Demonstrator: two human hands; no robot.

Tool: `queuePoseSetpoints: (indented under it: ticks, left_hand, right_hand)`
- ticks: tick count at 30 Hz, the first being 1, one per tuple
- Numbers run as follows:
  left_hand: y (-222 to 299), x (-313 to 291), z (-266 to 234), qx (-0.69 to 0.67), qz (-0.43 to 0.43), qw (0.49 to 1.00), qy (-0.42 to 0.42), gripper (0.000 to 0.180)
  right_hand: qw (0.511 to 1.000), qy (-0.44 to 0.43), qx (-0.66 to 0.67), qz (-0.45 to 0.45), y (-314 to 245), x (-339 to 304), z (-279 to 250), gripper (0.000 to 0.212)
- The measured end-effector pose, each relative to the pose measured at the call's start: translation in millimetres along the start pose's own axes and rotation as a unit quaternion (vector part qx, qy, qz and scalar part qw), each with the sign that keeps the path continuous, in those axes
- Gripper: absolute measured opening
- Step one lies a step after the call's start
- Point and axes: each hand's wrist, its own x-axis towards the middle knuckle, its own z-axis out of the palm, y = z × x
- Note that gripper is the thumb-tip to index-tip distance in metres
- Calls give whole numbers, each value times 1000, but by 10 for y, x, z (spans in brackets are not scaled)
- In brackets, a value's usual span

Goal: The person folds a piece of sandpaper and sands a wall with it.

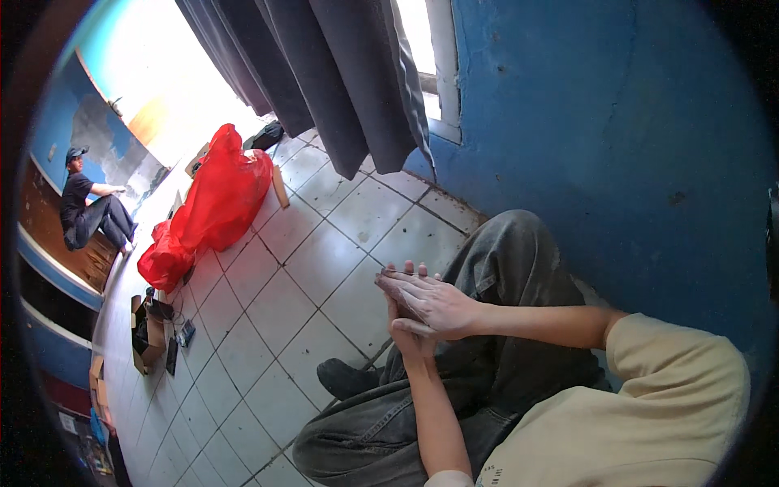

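Observation:
My hands meet palm to palm above my crossed legs. My right hand lies flat across the top, its fingers stretched out toward the upper left. Beneath it is my left hand, palm turned up, with its fingertips showing past the right hand's fingers. A brownish-grey coating or material shows about the fingers where the hands overlap. Whether a separate thing lies between the palms is hidden.
White floor tiles spread ahead. A red plastic bag and an open cardboard box stand to the left. A dark curtain hangs beside the blue wall. Another person sits far left.

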Motion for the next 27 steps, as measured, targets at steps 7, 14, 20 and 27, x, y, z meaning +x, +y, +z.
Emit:
queuePoseSetpoints:
  ticks: [7, 14, 20, 27]
  left_hand:
    - [8, 17, -34, -28, -2, 999, -25, 47]
    - [32, 12, 2, -10, -9, 1000, -21, 49]
    - [77, 37, -51, -12, -34, 999, -7, 52]
    - [134, 4, -398, 133, -74, 985, 84, 57]
  right_hand:
    - [1000, 23, 6, 0, -44, 20, -25, 71]
    - [999, 44, -12, -12, 29, 34, 64, 69]
    - [998, 58, -33, -11, 59, 71, 79, 66]
    - [1000, 4, 5, 8, 152, 13, 85, 65]
